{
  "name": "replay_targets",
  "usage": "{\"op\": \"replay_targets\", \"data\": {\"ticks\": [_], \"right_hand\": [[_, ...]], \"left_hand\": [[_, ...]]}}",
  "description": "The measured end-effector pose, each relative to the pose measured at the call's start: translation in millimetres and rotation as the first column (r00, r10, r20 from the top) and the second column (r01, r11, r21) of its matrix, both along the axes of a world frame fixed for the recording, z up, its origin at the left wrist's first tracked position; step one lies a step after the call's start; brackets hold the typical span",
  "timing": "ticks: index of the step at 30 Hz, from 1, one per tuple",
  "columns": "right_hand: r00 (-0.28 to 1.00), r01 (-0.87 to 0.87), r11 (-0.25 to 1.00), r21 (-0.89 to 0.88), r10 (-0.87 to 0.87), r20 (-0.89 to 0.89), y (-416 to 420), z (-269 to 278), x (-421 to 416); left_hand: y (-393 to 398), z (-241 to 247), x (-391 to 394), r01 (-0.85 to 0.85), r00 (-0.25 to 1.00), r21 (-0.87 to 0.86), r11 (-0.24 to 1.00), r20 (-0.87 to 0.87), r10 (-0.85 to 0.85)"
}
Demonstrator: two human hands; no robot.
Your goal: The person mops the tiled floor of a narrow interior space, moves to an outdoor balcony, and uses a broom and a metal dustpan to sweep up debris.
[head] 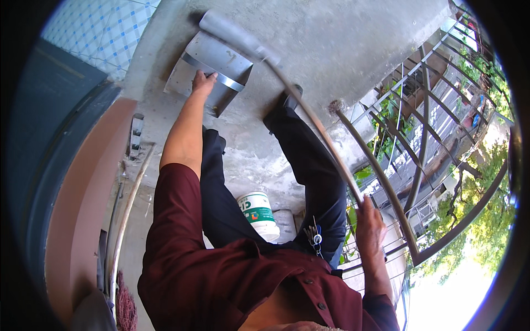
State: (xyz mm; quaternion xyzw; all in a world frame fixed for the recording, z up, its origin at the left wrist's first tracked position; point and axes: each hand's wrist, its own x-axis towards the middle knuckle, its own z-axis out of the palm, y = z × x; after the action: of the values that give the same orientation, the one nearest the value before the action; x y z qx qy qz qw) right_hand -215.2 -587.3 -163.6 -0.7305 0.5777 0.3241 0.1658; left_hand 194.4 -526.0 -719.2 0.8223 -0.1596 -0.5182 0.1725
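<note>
My left hand (204, 82) grips the handle strap of a metal dustpan (213, 68) that rests on the concrete floor. My right hand (369, 225) holds the far end of a long wooden pole (314, 116). At the pole's other end is a wide, pale grey head (236, 35), blurred, lying along the dustpan's upper edge; whether it is a broom or a mop cannot be told. Its exact contact with the dustpan is unclear. Both hands are well apart, with my dark-trousered legs between them.
A metal railing (422, 165) curves along the right, with plants beyond. White plastic buckets (256, 211) stand between my legs. A wooden stick (128, 215) leans at the left near reddish bristles (125, 304). Blue-checked tiles (120, 33) lie beyond a doorway at upper left.
</note>
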Motion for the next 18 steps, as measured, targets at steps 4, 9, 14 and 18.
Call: {"op": "replay_targets", "data": {"ticks": [4,9,14,18], "right_hand": [[0.998,0.002,0.969,-0.247,-0.016,-0.054,-44.0,-14.0,-28.1],[0.952,0.018,0.931,-0.365,-0.128,-0.279,-123.2,-78.2,-5.0],[0.973,-0.033,0.981,-0.190,-0.011,-0.231,-108.5,-111.9,42.3],[0.990,-0.107,0.994,-0.019,0.105,-0.098,-46.7,-67.4,48.9]], "left_hand": [[-14.7,22.4,-8.4,0.013,0.999,0.029,0.999,-0.050,-0.012],[-6.6,16.6,-6.6,-0.030,0.999,-0.010,0.999,-0.031,0.030],[-10.6,26.6,-10.0,-0.052,0.996,-0.006,0.999,-0.072,0.052],[-9.4,24.6,-12.6,-0.101,0.992,-0.059,0.993,-0.086,0.095]]}}
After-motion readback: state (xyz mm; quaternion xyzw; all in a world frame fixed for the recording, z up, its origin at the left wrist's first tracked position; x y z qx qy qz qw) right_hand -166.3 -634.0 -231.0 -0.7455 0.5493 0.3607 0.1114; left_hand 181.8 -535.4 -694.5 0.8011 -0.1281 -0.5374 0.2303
